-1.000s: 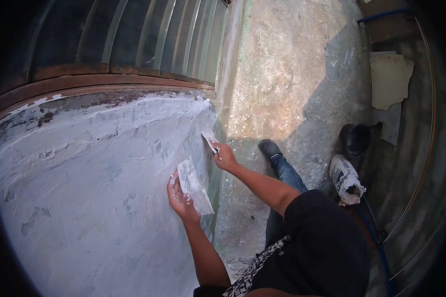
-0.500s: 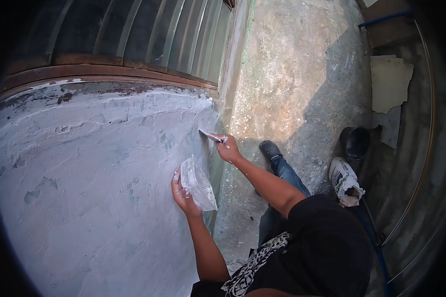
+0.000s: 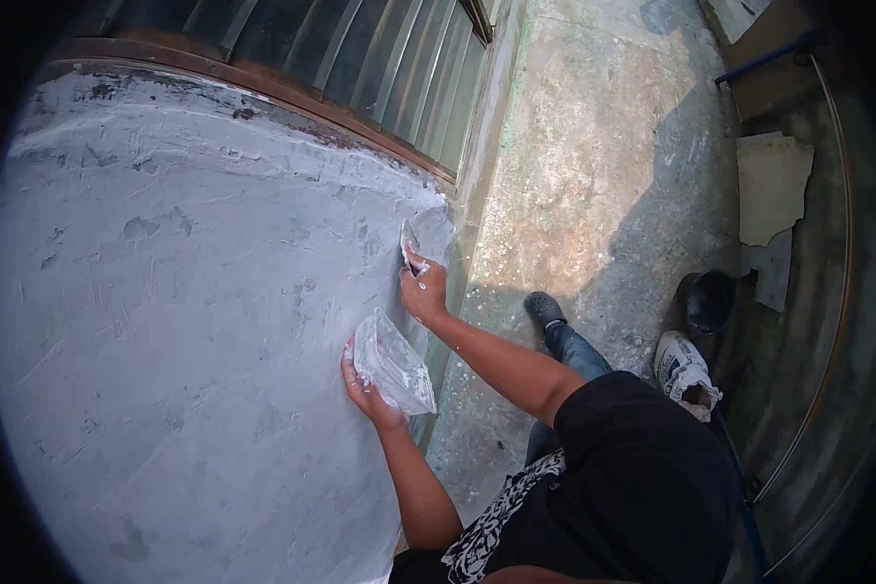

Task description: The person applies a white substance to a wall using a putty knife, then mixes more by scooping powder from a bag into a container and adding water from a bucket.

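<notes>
My right hand (image 3: 423, 291), spotted with white paste, is closed round the handle of a putty knife (image 3: 409, 239). The knife's blade, smeared white, lies against the wall (image 3: 204, 341) near its right-hand corner. That wall carries a whitish, uneven coat with several darker bare patches. Lower down, my left hand (image 3: 368, 391) grips a clear plastic container (image 3: 394, 365) from its left side. White paste coats the container's inside, and it is tilted, close in front of the wall. White smears also show on my left fingers.
A louvred window (image 3: 360, 68) with a brown frame (image 3: 263, 92) sits above the coated wall. Concrete floor (image 3: 565, 175) runs along the right. A black bucket (image 3: 707, 300) and an opened white sack (image 3: 684, 370) stand there, beside a broken board (image 3: 771, 190) and a blue hose (image 3: 749, 526).
My right hand has moved left, and the putty knife has turned from pointing left to pointing up along the wall. My left hand still holds the container. The camera view has shifted and rotated slightly.
</notes>
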Tool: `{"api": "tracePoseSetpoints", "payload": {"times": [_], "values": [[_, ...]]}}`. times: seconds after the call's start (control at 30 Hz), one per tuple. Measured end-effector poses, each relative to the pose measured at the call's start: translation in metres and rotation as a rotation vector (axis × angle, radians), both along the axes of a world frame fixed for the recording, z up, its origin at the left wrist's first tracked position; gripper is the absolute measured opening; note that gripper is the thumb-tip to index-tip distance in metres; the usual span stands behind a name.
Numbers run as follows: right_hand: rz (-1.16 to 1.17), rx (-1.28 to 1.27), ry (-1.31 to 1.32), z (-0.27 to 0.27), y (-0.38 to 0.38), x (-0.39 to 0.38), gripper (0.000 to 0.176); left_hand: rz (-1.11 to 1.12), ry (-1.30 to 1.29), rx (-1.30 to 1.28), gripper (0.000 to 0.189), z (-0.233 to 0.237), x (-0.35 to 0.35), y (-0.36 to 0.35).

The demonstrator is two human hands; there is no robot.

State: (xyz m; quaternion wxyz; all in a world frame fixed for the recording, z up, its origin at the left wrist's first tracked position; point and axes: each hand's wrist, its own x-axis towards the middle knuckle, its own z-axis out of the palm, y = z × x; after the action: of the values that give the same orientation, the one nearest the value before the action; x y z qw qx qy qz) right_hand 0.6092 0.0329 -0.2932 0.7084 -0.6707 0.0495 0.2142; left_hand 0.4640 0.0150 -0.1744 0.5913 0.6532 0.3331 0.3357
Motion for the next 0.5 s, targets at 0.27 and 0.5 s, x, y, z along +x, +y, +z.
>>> {"api": "tracePoseSetpoints", "payload": {"times": [0.27,0.5], "values": [[0.494,0.284,-0.317,0.053,-0.100,-0.021,0.035,0.009,-0.221,0.064,0.083,0.061,-0.067,-0.026],[0.584,0.467,-0.228,0.152,-0.153,-0.031,0.026,0.278,-0.659,-0.179,0.075,0.068,-0.148,-0.064]]}}
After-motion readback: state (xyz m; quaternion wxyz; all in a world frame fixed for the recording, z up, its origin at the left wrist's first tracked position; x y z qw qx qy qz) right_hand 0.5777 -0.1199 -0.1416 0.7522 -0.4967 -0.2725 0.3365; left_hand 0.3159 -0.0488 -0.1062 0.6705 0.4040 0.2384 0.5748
